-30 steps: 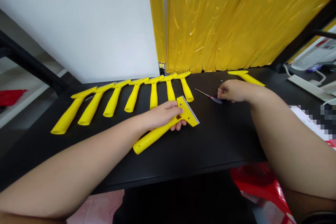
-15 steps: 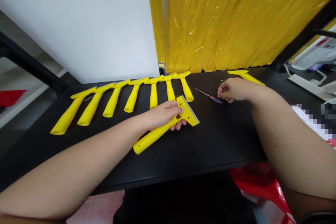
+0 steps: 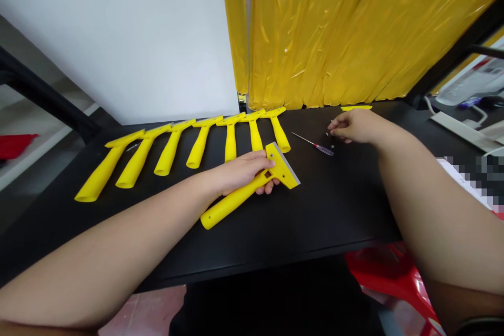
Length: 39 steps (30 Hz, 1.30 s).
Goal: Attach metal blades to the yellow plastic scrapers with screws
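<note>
The yellow plastic scraper with a tubular handle (image 3: 240, 198) is over the near middle of the flat black tabletop (image 3: 323, 215). The left hand (image 3: 250, 169) is closed around its neck, thumb above, fingers curled beneath. Expected handling: light, stiff, slightly slippery. Hold by handle or neck; keep fingertips clear of the thin silver metal blade (image 3: 290, 167), presumably sharp. Beyond lies a slim screwdriver with a translucent purple handle (image 3: 324, 150). To its right, the right hand (image 3: 352, 126) has thumb and forefinger drawn close; whether they pinch anything cannot be told. Tiny metallic pieces (image 3: 333, 146) lie just beside it.
</note>
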Available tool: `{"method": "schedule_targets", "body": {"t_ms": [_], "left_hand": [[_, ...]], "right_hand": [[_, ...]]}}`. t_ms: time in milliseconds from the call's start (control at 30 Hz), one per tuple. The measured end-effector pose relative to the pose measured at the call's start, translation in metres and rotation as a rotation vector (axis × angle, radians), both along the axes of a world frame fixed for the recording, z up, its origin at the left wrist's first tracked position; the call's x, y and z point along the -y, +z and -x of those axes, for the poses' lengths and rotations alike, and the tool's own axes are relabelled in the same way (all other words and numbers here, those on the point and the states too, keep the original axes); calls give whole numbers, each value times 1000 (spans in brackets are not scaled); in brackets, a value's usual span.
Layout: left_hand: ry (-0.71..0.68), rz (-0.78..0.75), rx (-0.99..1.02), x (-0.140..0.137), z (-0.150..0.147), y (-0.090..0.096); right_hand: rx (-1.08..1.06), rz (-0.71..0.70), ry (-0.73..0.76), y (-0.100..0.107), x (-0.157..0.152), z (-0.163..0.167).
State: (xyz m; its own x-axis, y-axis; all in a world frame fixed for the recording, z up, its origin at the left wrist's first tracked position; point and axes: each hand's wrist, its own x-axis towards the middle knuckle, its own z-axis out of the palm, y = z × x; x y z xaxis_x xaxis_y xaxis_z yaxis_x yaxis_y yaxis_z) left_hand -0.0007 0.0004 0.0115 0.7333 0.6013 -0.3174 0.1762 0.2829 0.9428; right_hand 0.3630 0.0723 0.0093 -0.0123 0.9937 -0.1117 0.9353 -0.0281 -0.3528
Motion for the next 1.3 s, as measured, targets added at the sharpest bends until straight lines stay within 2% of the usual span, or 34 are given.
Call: {"method": "schedule_targets", "body": {"t_ms": [100, 167, 367, 433, 533, 600, 667, 800, 967, 1133, 1300], "left_hand": [[-26, 27, 0, 2, 2, 2], [-62, 29, -15, 6, 2, 5], [-186, -50, -131, 25, -1, 30], [-176, -130, -169, 29, -2, 36], [-73, -207, -165, 32, 0, 41], [11, -240, -140, 31, 1, 41], [72, -276, -94, 30, 2, 40], [143, -328, 17, 27, 1, 37], [182, -389, 86, 23, 1, 32], [244, -341, 133, 23, -1, 32], [337, -182, 235, 22, -3, 36]], "right_hand": [[8, 51, -48, 3, 1, 10], [46, 27, -49, 6, 3, 16], [82, 16, -41, 10, 6, 23], [81, 12, -38, 10, 7, 23], [76, -29, -44, 11, 9, 24], [-38, -56, -49, 14, 11, 27], [-272, -77, -14, 18, 16, 35], [-728, -174, 154, 24, 35, 66], [-1094, -108, 384, 19, 57, 112], [-1174, -124, 505, 12, 64, 129], [-1214, -231, 506, 13, 69, 133]]}}
